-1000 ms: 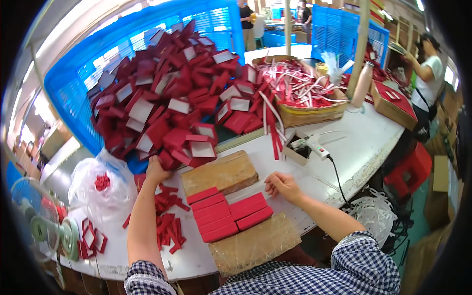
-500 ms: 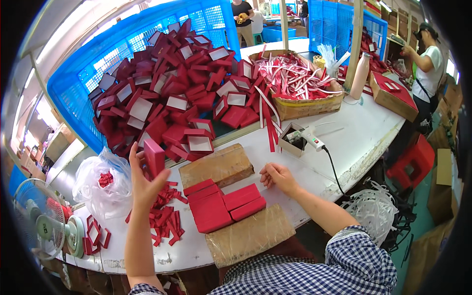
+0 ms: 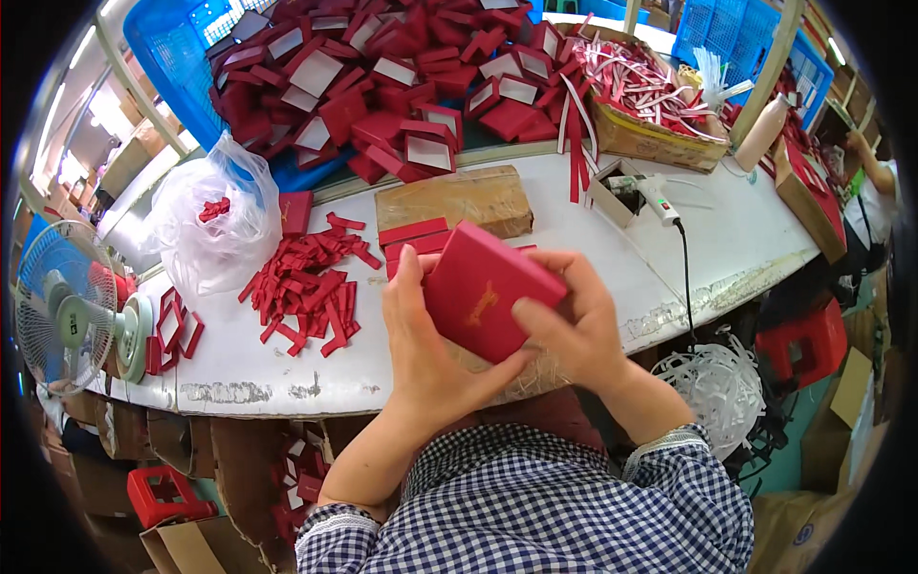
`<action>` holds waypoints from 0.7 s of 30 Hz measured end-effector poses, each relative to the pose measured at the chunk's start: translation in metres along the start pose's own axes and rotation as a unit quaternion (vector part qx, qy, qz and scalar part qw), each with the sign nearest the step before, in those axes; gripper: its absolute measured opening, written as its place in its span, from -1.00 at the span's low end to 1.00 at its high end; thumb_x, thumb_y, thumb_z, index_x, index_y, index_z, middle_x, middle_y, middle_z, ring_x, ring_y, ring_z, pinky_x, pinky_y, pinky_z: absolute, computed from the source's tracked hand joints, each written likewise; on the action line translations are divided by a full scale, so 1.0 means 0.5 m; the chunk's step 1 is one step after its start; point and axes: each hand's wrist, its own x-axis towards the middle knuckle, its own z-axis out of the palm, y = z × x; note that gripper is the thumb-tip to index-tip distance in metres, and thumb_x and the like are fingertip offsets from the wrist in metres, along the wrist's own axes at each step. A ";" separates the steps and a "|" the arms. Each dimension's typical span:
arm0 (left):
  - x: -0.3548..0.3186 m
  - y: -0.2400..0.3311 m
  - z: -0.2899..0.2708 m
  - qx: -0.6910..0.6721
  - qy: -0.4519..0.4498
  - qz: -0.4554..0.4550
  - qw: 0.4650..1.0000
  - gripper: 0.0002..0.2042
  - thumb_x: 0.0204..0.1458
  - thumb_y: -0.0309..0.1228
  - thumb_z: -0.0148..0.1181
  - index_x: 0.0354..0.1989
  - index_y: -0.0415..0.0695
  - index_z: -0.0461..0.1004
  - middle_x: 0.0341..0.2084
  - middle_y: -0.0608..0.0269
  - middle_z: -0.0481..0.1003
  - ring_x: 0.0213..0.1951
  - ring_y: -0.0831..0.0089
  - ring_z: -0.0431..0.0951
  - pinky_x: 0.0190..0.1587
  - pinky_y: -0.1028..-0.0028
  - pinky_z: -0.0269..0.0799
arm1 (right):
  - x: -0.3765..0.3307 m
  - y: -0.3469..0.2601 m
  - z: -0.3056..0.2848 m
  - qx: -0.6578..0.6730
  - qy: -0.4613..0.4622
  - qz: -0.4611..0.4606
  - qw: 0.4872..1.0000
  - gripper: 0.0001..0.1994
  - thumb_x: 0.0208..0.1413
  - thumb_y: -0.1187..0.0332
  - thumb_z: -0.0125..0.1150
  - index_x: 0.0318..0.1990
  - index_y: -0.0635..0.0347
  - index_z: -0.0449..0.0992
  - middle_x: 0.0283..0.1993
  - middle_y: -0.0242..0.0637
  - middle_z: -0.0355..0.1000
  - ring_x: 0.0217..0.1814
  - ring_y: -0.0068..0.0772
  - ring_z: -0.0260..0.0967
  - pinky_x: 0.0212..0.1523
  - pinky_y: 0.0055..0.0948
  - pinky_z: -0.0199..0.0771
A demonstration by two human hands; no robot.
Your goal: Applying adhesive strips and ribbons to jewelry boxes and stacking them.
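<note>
Between my two hands a red gift box (image 3: 469, 277) is tilted, with gold lettering on its upper face. My left hand (image 3: 426, 364) grips it along its left side and lower corner. My right hand (image 3: 585, 330) holds the right edge, thumb over the face, slightly blurred. Behind the box, other red boxes (image 3: 416, 232) are partly covered by it. Beyond them lies a brown tape-wrapped block (image 3: 457, 203), and a second wrapped block (image 3: 531, 375) is mostly hidden under my hands. Short red ribbon pieces (image 3: 306, 277) lie in a heap to the left.
A blue crate (image 3: 172, 72) overflows with red boxes and lids. Left stand a plastic bag (image 3: 182, 239) and a fan (image 3: 72, 311). Right are a carton of ribbons (image 3: 655, 145), a corded white tool (image 3: 658, 199) in a small box, and a bottle (image 3: 765, 134). A person (image 3: 875, 196) stands far right.
The red box, held upright in my left hand at the left, has come to the middle in front of me. My right hand has moved onto it. The view has tipped downward.
</note>
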 end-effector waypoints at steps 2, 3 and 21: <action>-0.012 0.006 -0.011 -0.099 -0.024 -0.050 0.994 0.01 -0.29 -0.28 0.47 0.29 -0.31 -0.12 0.00 0.00 0.25 0.04 0.22 0.29 0.06 0.21 0.25 | 0.017 -0.005 -0.029 0.105 0.003 0.040 0.994 -0.70 0.17 0.39 0.10 0.02 0.31 0.30 -0.07 -0.28 0.39 -0.05 -0.59 0.34 -0.02 -0.53 0.39; -0.019 -0.001 -0.014 -0.289 -0.065 -0.161 0.941 -0.14 -0.16 -0.32 0.37 0.26 -0.31 -0.04 0.00 0.04 0.28 0.04 0.29 0.32 0.07 0.28 0.28 | 0.019 -0.001 -0.044 0.112 -0.023 0.047 0.992 -0.71 0.19 0.37 0.07 0.02 0.30 0.31 -0.08 -0.29 0.39 -0.05 -0.61 0.34 -0.03 -0.54 0.38; -0.122 0.067 -0.116 -0.530 -0.260 -0.393 0.705 -0.77 -0.01 -0.66 0.17 -0.18 -0.20 0.35 -0.20 0.20 0.47 -0.13 0.52 0.45 -0.02 0.46 0.33 | 0.182 0.313 -0.298 -0.754 0.016 -0.126 0.644 -0.62 0.04 0.43 0.04 0.04 0.39 0.32 0.10 0.05 0.32 0.20 -0.03 0.22 0.21 -0.01 0.10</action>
